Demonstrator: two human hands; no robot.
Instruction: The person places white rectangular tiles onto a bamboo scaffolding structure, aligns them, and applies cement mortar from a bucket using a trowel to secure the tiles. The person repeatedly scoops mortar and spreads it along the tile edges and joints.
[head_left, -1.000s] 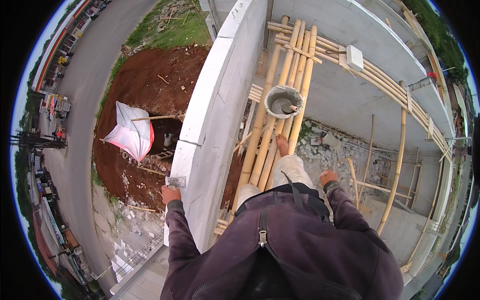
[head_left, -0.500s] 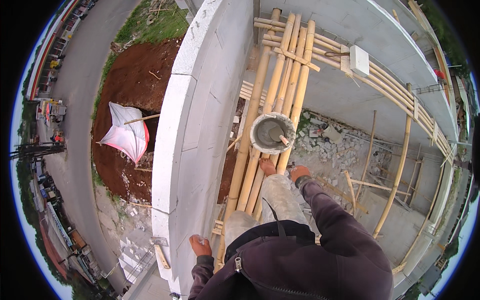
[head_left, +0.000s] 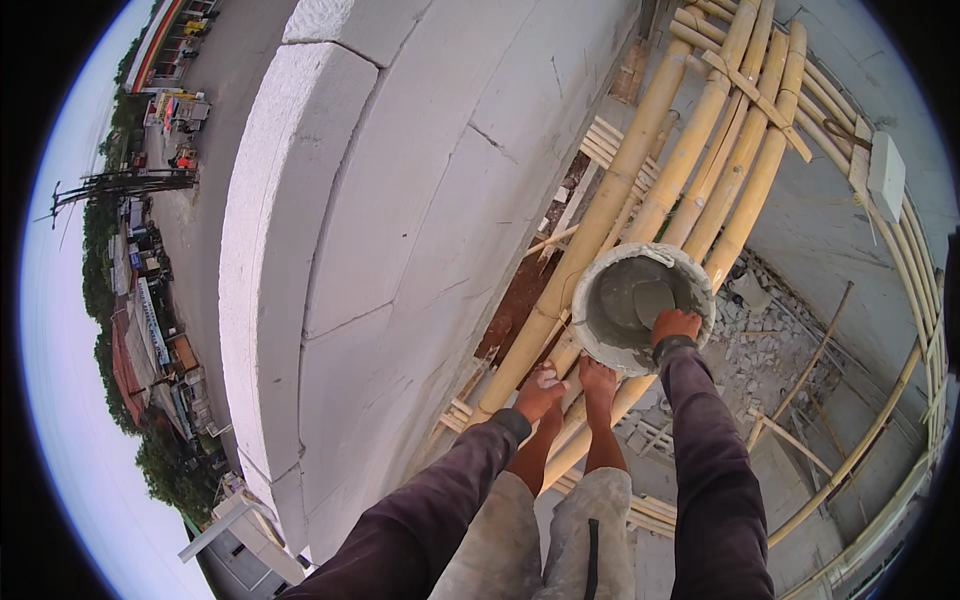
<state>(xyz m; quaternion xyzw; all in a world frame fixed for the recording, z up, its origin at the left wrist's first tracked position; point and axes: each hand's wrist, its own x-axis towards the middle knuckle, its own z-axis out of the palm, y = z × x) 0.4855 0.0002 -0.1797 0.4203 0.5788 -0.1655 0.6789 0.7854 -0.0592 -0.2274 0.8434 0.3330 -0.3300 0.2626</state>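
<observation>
My right hand (head_left: 676,326) is closed on the handle of a trowel, whose blade (head_left: 652,298) rests in grey mortar inside a round, mortar-caked bucket (head_left: 590,312). The bucket stands on a platform of lashed bamboo poles (head_left: 660,185). My left hand (head_left: 541,394), whitened at the fingers, is low left of the bucket with its fingers loosely bent and apart; I make out nothing in it. Just beside it, my bare foot (head_left: 600,385) is on the poles, near the bucket's lower rim.
A grey block wall (head_left: 390,200) runs along my left, with a drop beyond to a road (head_left: 220,110). Below the platform lies rubble (head_left: 755,345). More bamboo poles (head_left: 905,265) and a white block (head_left: 886,172) are at the right.
I have bent down over the bucket. My right hand has taken hold of the trowel. My left hand, which earlier held a metal tool, left it on the wall top and moved toward the poles.
</observation>
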